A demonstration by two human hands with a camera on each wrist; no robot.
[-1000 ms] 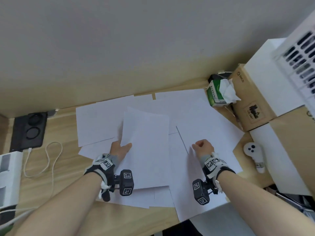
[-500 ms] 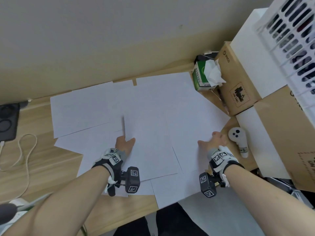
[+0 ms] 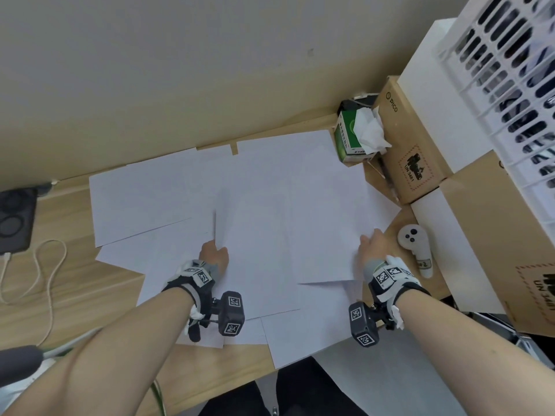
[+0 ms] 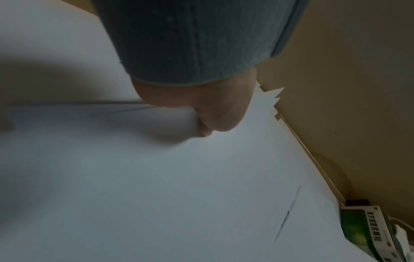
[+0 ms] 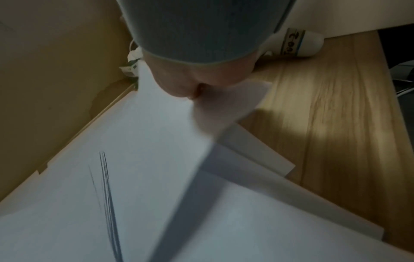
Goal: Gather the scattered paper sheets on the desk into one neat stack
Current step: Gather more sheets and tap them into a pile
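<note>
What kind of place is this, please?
Probably an office or lab desk used also for storage: white sheets cover the wooden top, with cardboard boxes, a white controller and a tissue box beside them.

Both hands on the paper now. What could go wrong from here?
1. One sheet overhangs the desk's near edge; pulling the pile toward the body may slide it off.
2. The right hand grips a sheet edge that already curls up; a hard pull may crease it.
3. The white controller lies just beside the right hand; a sideways sweep could knock it.
</note>
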